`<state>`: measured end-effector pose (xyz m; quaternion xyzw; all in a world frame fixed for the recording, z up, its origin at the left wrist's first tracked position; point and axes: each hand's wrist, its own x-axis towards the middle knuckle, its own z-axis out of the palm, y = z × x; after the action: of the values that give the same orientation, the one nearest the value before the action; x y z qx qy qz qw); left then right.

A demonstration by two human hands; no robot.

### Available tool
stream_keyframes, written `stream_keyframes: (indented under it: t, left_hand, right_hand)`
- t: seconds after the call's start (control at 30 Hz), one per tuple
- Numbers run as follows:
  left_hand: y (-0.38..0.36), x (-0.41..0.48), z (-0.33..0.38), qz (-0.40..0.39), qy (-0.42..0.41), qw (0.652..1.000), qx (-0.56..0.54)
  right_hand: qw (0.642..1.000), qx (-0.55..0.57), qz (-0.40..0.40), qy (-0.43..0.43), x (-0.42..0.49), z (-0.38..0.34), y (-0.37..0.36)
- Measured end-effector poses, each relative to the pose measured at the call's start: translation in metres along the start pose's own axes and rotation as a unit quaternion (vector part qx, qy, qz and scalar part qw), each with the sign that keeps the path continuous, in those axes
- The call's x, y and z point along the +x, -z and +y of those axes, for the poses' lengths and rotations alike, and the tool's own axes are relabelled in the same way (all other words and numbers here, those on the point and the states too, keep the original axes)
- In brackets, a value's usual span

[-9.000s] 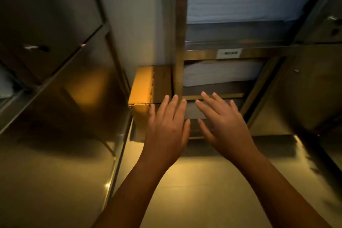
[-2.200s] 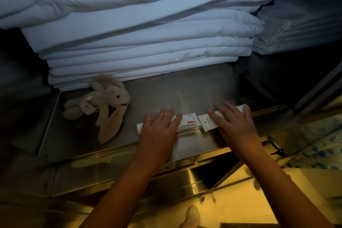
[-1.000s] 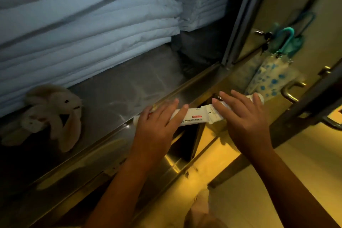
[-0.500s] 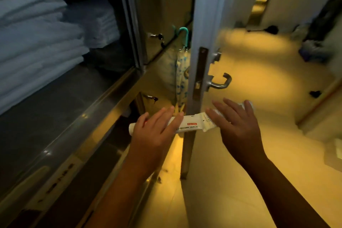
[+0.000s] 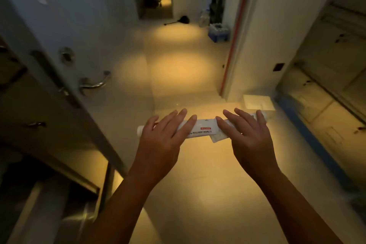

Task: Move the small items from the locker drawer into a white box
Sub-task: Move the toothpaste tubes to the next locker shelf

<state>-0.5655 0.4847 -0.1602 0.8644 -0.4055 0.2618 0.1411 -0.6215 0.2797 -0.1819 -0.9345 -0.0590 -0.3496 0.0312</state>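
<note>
Both hands are out in front of me, palms down, over the yellow-lit floor (image 5: 198, 184). My left hand (image 5: 160, 142) holds the left tube (image 5: 202, 128): fingers (image 5: 183, 114) lie straight across the top, and the thumb is hidden underneath. The tube is white and lies crosswise. Its cap pokes out past the left side of my hand, and its flat end, with a red label, points right.

My right hand (image 5: 251, 142) holds the right tube (image 5: 218, 137) the same way, fingers flat on top, thumb out of sight below. Its round end shows beyond my little finger on the far right. Its crimped end tilts down and tucks just under the flat end of the left tube, so the two overlap in the gap between my hands. Neither tube touches the floor.

The white box (image 5: 257, 102) sits on the floor, farther off and to the right, just beyond my right fingertips, beside the corner of a wall (image 5: 257, 45) with a red strip down its edge.

On the left a pale door (image 5: 79, 16) stands open, its curved metal handle (image 5: 95, 84) catching the light. Nearer on the left is the steel locker (image 5: 29, 105), dark inside at the bottom. Along the right runs a row of low cabinets (image 5: 326, 89). Far down the room there's a blue crate (image 5: 218, 33) of bottles against the wall.
</note>
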Motion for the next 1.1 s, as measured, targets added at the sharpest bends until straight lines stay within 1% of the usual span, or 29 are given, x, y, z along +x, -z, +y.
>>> stream_keyframes:
  t: [0.13, 0.27, 0.4, 0.57, 0.7, 0.83, 1.1]
  left_hand:
    - [-0.029, 0.035, 0.058, 0.016, -0.068, 0.996, -0.047]
    - [-0.053, 0.068, 0.113, 0.007, -0.123, 0.989, -0.086]
    - [-0.079, 0.094, 0.167, 0.001, -0.184, 0.975, -0.123]
    - [-0.11, 0.128, 0.225, -0.013, -0.262, 0.95, -0.167]
    - [-0.137, 0.162, 0.269, -0.034, -0.32, 0.924, -0.208]
    - [-0.177, 0.205, 0.316, -0.018, -0.37, 0.893, -0.256]
    - [-0.225, 0.299, 0.415, -0.017, -0.474, 0.817, -0.328]
  right_hand:
    - [0.997, -0.054, -0.011, -0.062, -0.042, 0.051, 0.042]
    - [0.987, -0.098, -0.018, -0.123, -0.087, 0.093, 0.081]
    - [0.97, -0.153, -0.018, -0.19, -0.129, 0.126, 0.113]
    - [0.938, -0.21, -0.02, -0.275, -0.17, 0.159, 0.14]
    - [0.909, -0.249, -0.023, -0.333, -0.193, 0.188, 0.157]
    - [0.879, -0.295, -0.015, -0.376, -0.206, 0.224, 0.172]
    - [0.803, -0.388, 0.014, -0.452, -0.209, 0.298, 0.201]
